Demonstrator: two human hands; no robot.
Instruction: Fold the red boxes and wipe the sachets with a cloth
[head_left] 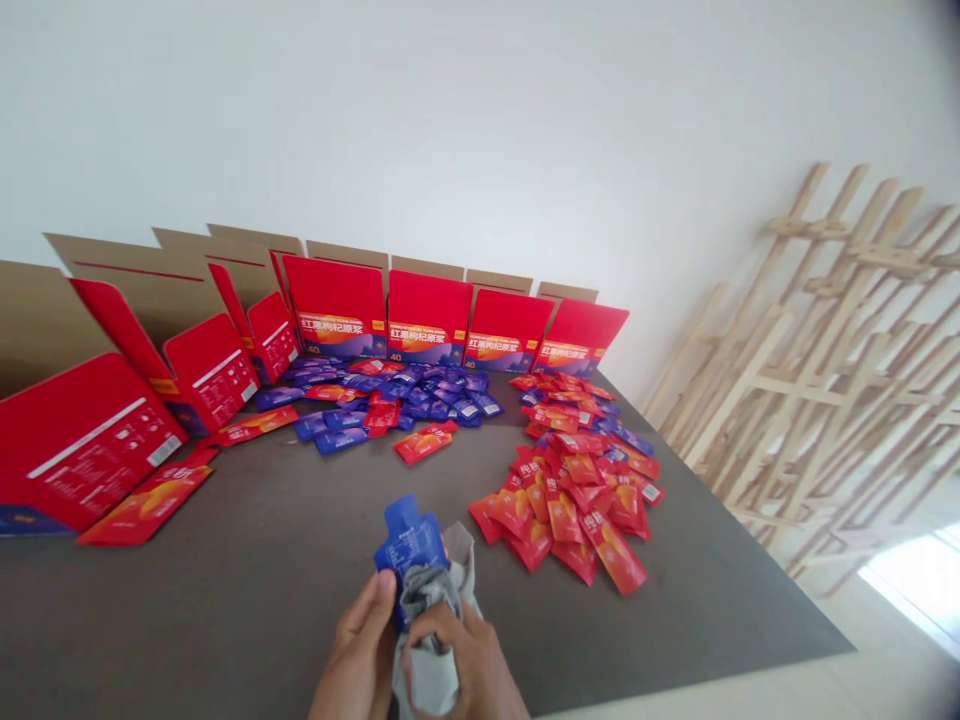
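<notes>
My left hand [360, 645] pinches a blue sachet [409, 540] by its lower left edge, near the front of the table. Against the sachet's printed face, my right hand [465, 655] presses a crumpled grey cloth [431, 590], its fingers curled around the cloth. Part of the sachet is hidden behind the cloth. To the right of my hands lies a heap of red sachets [562, 500]. Farther back is a spread of blue sachets [431, 390] with a few red ones among them. A single red sachet [425, 442] lies just in front of that spread.
Open red cartons [341, 300] stand in a row at the back of the grey table [247, 570]. More open cartons [90, 440] line the left side, with red sachets [154, 500] beside them. Wooden easel-like frames [810, 390] lean against the wall at right.
</notes>
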